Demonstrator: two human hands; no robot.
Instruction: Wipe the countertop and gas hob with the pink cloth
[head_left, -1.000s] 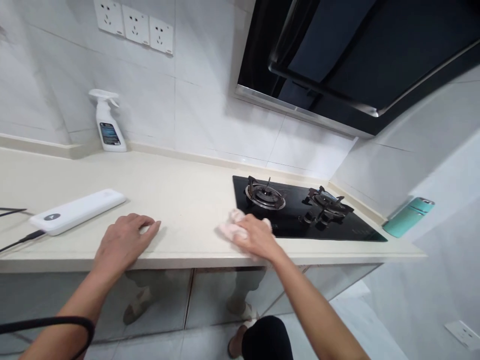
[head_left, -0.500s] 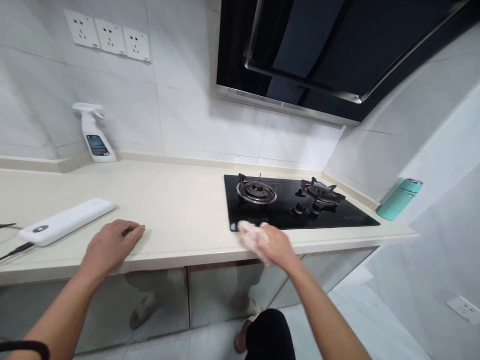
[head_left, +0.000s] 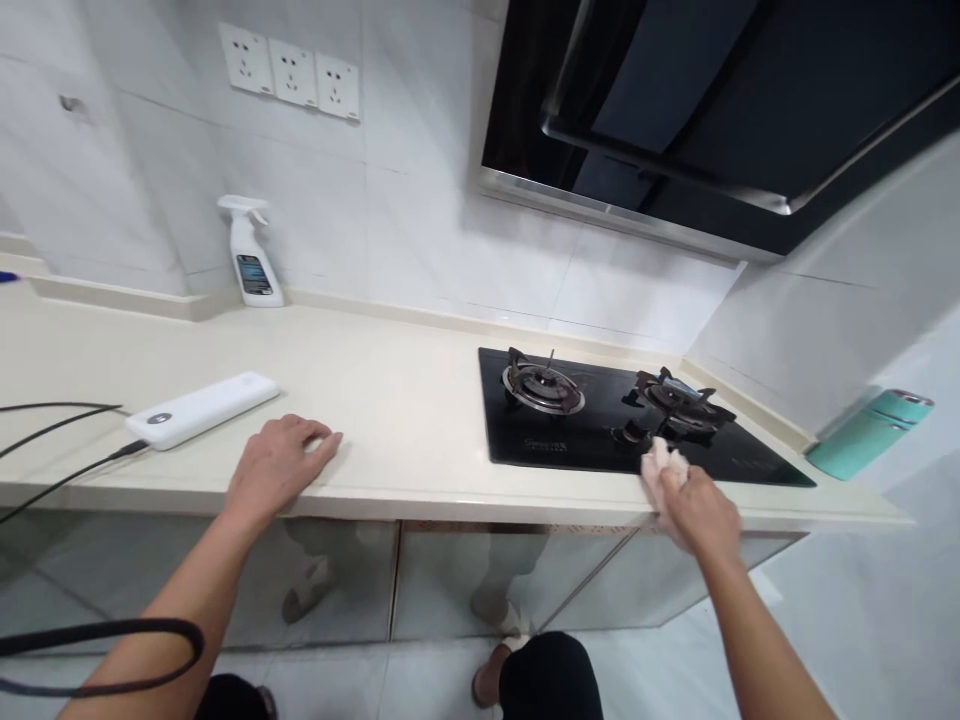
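My right hand (head_left: 703,510) grips a crumpled pale pink cloth (head_left: 661,472) at the front edge of the black gas stove (head_left: 555,452), just below its knobs (head_left: 631,432). The cloth touches the glass and overlaps the front of the cream countertop (head_left: 405,400). Well to the left, my left hand (head_left: 279,465) rests palm down on the countertop, holding nothing, with the thumb apart from the fingers. Close behind it lies a white power bank (head_left: 210,408) with black cables (head_left: 82,475) on its left.
A white spray bottle (head_left: 255,260) stands against the back wall under the sockets (head_left: 294,72). Over the stove hangs a dark range hood (head_left: 675,120). A teal flask (head_left: 870,435) is at the counter's right end. A black cable loop (head_left: 105,630) crosses my left forearm.
My right hand has moved the cloth rightward along the stove's front edge, from its left corner to below the knobs. The view has shifted; my left hand still rests by the power bank.
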